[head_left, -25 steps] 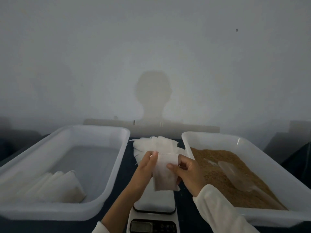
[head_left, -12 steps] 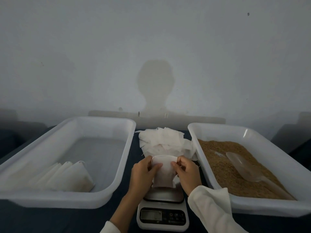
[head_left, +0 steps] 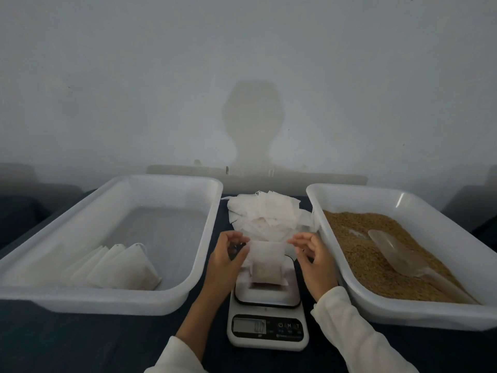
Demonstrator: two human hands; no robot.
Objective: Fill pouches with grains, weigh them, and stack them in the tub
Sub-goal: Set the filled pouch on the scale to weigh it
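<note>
Weighing comes first: I leave the filled pouch [head_left: 267,267] standing free on the scale [head_left: 267,317], left hand [head_left: 224,261] and right hand [head_left: 313,261] loosely open beside it, gripping nothing, until the display settles.

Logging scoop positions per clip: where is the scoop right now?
In the head view, the scoop lies on the grains in the right tub, untouched, right of the scale.

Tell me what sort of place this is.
Probably a small hand-packing station, not a kitchen. A digital scale stands between two white tubs: the right tub holds grain with a scoop, the left tub filled pouches.
</note>
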